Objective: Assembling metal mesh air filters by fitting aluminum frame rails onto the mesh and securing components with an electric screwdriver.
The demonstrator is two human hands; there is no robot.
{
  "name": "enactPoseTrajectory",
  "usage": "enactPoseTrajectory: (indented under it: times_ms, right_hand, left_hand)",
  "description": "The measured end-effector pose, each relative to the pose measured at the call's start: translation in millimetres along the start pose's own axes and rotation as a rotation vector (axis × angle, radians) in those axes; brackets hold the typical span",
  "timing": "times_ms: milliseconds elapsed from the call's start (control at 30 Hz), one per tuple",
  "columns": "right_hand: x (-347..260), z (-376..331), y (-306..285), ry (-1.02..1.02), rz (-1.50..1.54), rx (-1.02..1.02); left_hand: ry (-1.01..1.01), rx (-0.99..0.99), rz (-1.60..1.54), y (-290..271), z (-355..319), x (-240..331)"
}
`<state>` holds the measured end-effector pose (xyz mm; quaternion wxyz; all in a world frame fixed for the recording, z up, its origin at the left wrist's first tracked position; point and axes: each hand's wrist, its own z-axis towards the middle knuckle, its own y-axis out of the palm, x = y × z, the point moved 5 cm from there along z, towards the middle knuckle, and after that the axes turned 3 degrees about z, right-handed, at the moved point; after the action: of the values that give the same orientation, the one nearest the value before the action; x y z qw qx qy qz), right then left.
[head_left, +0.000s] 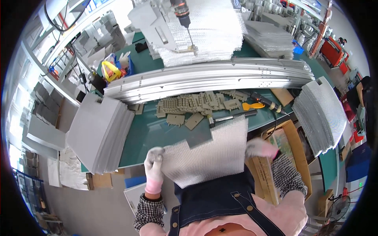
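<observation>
In front of my body is a silvery, finely ribbed sheet (210, 157) with a notch cut into its far edge. My left hand (154, 165), in a white glove with a pink cuff, is closed on the sheet's left edge. Beside the right edge is my right hand (260, 149), gloved the same way. Motion smears its fingers, so its grip does not show. Just beyond the sheet lie a hammer (232, 118), a power screwdriver (269, 103), an orange-yellow scraper-like tool (253, 106) and a heap of olive plastic brackets (193, 103).
Long metal strips (208, 80) span the green table (145, 139). Stacked panels flank me at left (94, 133) and right (321, 114). A hanging power driver (182, 13) is overhead, before a tall sheet pile (218, 33). An open cardboard box (301, 165) stands right; another person (360, 94) is far right.
</observation>
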<state>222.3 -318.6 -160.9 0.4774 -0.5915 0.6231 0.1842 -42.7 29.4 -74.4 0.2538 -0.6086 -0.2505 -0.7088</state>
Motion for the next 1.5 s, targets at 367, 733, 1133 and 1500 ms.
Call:
enactPoseTrajectory:
  times_ms: [367, 733, 1133, 1500]
  right_hand:
    - [-111, 129, -98, -0.204, -1.26, 0.499]
    - [-260, 64, -43, -0.267, -0.046, 0.107]
    - [-265, 107, -15, -0.103, -0.235, -0.112]
    - [-277, 104, 2, -0.218, -0.772, -0.169]
  left_hand:
    - [0.01, -0.039, -0.146, 7, -2, 19]
    - [-0.044, 0.016, 0.035, 22, 57, -4]
    - [-0.274, -0.237, -0.336, 8, 104, -83]
    - [0.578, -0.266, 1.065, 66, 107, 38]
